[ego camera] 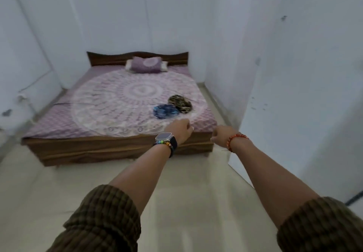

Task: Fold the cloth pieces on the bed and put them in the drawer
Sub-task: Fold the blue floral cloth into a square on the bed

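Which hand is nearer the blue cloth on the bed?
Left. The left hand hangs just in front of the blue cloth; the right hand is farther off to the right.

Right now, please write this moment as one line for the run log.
stage: approaching bed | blue cloth, brown cloth: unfolded on bed | left hand, right hand: hold nothing | drawer: not visible
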